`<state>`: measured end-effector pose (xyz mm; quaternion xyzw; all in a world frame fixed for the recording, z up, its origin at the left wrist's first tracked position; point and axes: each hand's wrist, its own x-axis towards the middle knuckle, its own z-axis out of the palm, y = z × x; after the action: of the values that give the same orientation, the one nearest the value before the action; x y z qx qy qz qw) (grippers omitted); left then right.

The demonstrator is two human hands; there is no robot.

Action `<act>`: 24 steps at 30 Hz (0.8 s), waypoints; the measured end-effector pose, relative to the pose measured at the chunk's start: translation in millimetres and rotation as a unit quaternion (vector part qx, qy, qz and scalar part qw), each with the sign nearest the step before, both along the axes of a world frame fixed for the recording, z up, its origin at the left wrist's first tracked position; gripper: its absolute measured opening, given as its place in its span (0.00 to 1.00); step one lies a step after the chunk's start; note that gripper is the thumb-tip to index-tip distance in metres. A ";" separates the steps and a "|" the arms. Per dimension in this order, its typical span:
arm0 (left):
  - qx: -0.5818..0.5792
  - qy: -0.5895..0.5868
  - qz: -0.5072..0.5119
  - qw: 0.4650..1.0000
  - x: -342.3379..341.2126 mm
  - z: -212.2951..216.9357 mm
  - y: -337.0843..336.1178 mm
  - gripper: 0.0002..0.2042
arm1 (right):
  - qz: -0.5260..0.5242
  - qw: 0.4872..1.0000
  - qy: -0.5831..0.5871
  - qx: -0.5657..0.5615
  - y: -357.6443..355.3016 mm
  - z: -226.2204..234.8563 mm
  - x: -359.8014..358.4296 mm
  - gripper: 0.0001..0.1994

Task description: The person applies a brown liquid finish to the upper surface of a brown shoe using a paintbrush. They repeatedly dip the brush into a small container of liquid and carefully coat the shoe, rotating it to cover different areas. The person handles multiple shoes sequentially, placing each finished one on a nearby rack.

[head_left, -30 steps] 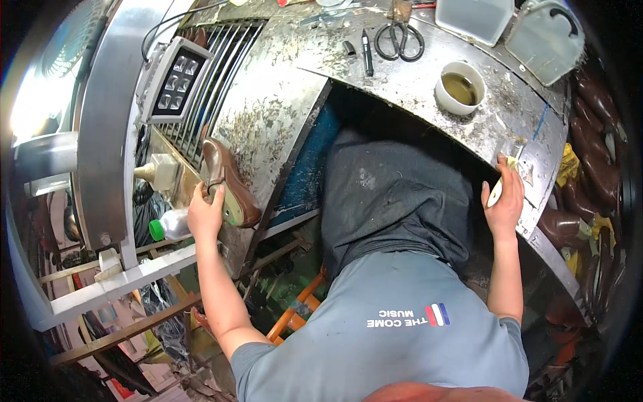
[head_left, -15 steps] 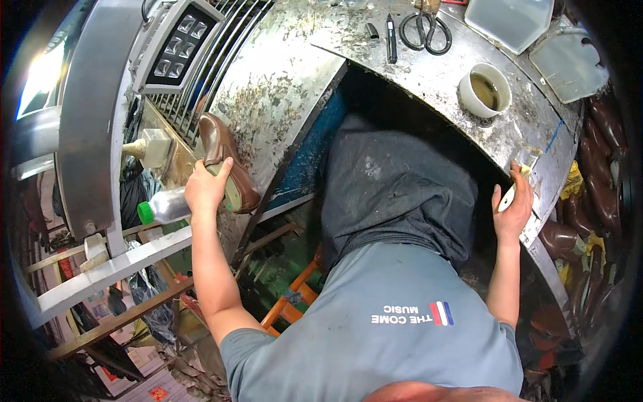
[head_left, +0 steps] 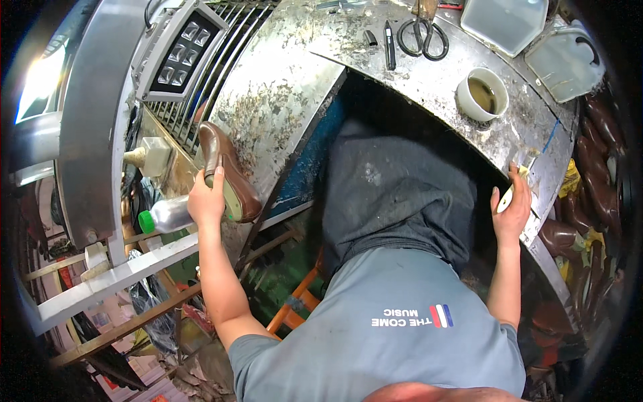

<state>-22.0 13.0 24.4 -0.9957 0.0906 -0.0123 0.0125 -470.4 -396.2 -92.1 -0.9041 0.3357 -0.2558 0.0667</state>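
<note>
Black scissors [head_left: 422, 32] beside a black marker [head_left: 390, 53]

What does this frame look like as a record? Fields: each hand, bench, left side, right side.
left_hand: left hand grips a brown shoe
right_hand: right hand holds a pale-handled tool, maybe a brush; its far end is unclear
bench: metal bench with white cup of brownish liquid, black pen, black-handled scissors
left_side: green-capped bottle, lamp
right_side: pile of brown shoe-shaped pieces
</note>
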 end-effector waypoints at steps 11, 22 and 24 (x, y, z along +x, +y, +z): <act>-0.165 0.057 -0.077 0.982 28.0 6.6 14.9 0.21 | -0.044 0.996 -0.018 0.069 -0.9 10.4 -6.0 0.28; 0.165 0.059 -0.048 0.983 -33.2 67.3 -59.6 0.32 | -0.074 0.993 -0.093 -0.022 -20.7 31.2 -44.3 0.28; 0.126 0.037 -0.057 0.990 -48.2 75.9 -65.3 0.31 | -0.150 0.985 -0.054 -0.059 -48.1 55.0 -68.7 0.25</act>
<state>-70.2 -52.3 100.3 -0.9792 0.1485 0.0349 0.1340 -539.1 -444.2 -37.1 -0.8309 0.4473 -0.3309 -0.0079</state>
